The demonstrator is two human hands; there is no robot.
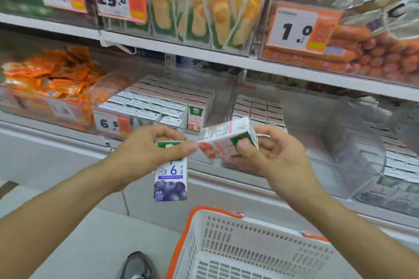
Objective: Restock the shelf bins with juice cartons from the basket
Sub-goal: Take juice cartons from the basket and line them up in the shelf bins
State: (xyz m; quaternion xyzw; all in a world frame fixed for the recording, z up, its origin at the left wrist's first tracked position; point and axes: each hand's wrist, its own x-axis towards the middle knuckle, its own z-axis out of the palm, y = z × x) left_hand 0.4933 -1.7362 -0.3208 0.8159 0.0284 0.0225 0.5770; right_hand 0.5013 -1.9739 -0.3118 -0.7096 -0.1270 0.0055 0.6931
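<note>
your left hand [147, 147] pinches the blueberry carton [171, 179] by its top, long axis hanging straight down. your right hand [272, 154] grips the strawberry carton [226, 140] tipped sideways, both above the basket [226, 244].

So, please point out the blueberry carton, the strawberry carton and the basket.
blueberry carton [170, 179]: head view, on its front face, below the left hand.
strawberry carton [223, 142]: head view, on its pink side face.
basket [215, 212]: head view, on its orange rim.
</note>
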